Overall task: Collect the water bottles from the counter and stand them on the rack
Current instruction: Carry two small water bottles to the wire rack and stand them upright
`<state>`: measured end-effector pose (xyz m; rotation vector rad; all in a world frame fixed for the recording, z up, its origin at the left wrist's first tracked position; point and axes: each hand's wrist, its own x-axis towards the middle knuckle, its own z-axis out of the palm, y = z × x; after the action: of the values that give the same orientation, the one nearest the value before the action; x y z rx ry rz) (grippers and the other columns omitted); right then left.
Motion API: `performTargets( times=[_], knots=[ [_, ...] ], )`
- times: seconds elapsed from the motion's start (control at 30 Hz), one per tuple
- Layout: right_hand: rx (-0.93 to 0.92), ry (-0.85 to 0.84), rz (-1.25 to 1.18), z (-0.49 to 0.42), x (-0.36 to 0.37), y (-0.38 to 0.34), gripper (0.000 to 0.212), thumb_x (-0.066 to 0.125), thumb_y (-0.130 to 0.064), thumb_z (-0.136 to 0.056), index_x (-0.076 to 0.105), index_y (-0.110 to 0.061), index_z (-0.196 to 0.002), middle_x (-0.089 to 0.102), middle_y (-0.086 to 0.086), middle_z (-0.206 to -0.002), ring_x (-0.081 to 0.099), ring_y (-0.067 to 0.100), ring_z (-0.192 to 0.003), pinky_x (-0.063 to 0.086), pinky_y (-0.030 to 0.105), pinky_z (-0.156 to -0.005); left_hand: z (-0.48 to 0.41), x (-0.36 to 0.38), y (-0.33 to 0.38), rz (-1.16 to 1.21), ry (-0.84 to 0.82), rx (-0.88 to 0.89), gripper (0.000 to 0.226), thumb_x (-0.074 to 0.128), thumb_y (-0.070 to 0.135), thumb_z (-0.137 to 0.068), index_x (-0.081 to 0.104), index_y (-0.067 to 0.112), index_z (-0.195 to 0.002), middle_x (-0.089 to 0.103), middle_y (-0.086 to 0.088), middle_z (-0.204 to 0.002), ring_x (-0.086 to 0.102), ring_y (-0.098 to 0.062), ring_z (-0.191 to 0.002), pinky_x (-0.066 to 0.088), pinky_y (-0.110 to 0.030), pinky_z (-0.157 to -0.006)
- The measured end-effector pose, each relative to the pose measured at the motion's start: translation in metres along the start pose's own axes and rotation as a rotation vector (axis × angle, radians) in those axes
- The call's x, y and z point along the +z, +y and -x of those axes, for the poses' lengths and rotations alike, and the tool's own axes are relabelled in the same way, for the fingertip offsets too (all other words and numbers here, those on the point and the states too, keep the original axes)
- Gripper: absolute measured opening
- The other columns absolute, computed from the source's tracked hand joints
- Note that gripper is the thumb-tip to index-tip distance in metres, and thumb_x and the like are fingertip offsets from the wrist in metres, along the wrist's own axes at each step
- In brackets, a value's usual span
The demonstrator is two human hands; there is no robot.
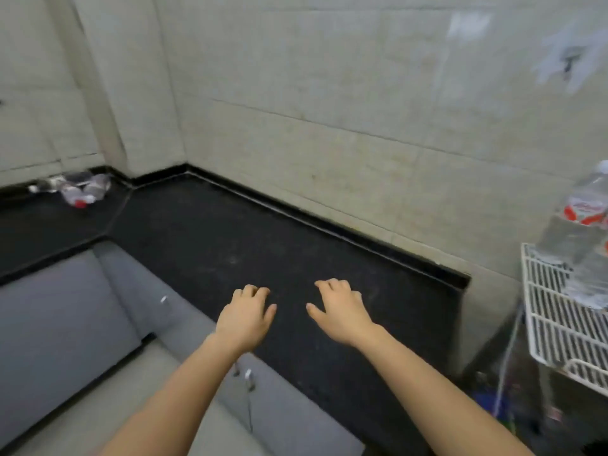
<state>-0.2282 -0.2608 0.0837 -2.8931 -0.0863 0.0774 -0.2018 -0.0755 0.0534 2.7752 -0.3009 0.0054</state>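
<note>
Left hand (245, 312) and right hand (340, 309) hover apart, empty, fingers loosely curled, over the black counter (230, 232); bottles (77, 189) lie far left, another bottle (582, 232) stands on the white wire rack (556, 320).

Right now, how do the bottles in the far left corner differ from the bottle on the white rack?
The corner bottles lie tumbled on the black counter; the rack bottle stands upright on the wire rack. The corner bottles sit far left by the wall; the rack bottle is at the right edge. Both are clear plastic with red markings.
</note>
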Motion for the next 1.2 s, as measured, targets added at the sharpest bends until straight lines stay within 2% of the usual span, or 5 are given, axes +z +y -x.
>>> performTargets(
  times=[0.17,0.4,0.9,1.2],
  knots=[
    [-0.127,-0.146,0.056,-0.057,0.044,-0.109,0.054,0.039,-0.045,-0.099,0.034,-0.014,-0.143,0.039,0.007,-0.144,0.032,0.028,-0.133,0.03,0.047,-0.106,0.016,-0.03,-0.122,-0.078,-0.033,-0.178,0.047,0.035,0.042,-0.098,0.038,0.017,-0.138,0.041,-0.007,-0.139,0.035,-0.027,-0.13,0.043,-0.041,-0.098],
    [-0.272,-0.203,0.115,-0.147,0.082,-0.223,0.055,0.042,-0.044,-0.097,0.036,-0.013,-0.141,0.04,0.009,-0.143,0.033,0.029,-0.132,0.029,0.049,-0.106,-0.008,-0.063,-0.245,-0.113,-0.04,-0.337,0.047,0.033,0.04,-0.099,0.037,0.014,-0.138,0.04,-0.009,-0.137,0.036,-0.029,-0.127,0.042,-0.044,-0.098],
    [-0.321,-0.304,0.08,-0.43,0.134,-0.395,0.057,0.043,-0.043,-0.097,0.032,-0.014,-0.145,0.039,0.01,-0.144,0.032,0.029,-0.134,0.029,0.049,-0.107,-0.201,-0.126,-0.484,-0.091,0.006,-0.487,0.048,0.033,0.04,-0.099,0.035,0.015,-0.14,0.039,-0.007,-0.139,0.035,-0.026,-0.129,0.042,-0.04,-0.099],
    [-0.322,-0.351,0.073,-0.554,0.176,-0.483,0.056,0.041,-0.041,-0.098,0.031,-0.014,-0.146,0.038,0.009,-0.145,0.032,0.028,-0.134,0.029,0.049,-0.108,-0.292,-0.132,-0.613,-0.004,-0.003,-0.572,0.049,0.032,0.038,-0.1,0.031,0.016,-0.144,0.038,-0.005,-0.141,0.035,-0.025,-0.129,0.044,-0.038,-0.097]
  ],
)
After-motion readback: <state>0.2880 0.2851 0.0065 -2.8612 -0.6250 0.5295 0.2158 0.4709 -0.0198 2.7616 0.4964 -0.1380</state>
